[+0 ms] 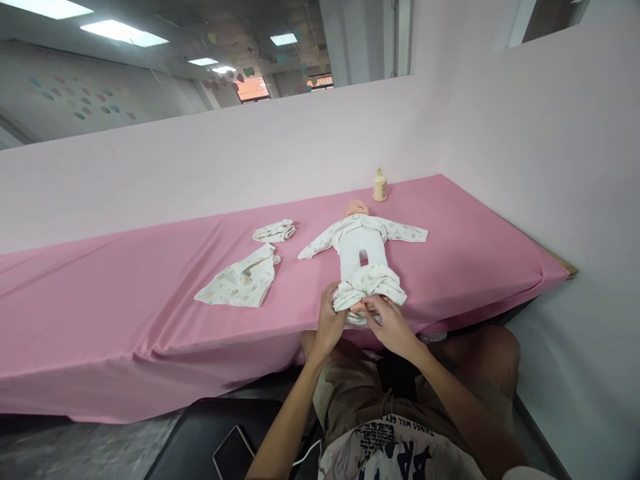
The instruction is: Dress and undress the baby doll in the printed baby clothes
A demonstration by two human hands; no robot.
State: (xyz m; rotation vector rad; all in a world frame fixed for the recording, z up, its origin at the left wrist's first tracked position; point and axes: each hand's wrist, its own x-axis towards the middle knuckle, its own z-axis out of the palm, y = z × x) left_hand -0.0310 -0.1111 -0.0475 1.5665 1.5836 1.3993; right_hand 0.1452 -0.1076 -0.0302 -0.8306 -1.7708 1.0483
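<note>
A baby doll (357, 208) lies on its back on the pink-covered table, its head toward the wall. It wears a white printed long-sleeved top (406, 231) with the sleeves spread out, and plain white cloth covers its body and legs. White printed baby pants (371, 281) are bunched around its lower legs near the table edge. My left hand (331, 321) grips the left side of the bunched pants, fingers partly behind the cloth. My right hand (393, 325) is closed at the pants' lower edge, beside a bit of the doll's foot (358, 307).
To the left lie a printed cloth piece (240, 279) and a small folded cloth (275, 231). A pump bottle (381, 185) stands by the wall. The pink cloth (125, 293) hangs over the table edge. A phone (234, 455) rests on the black seat (200, 427).
</note>
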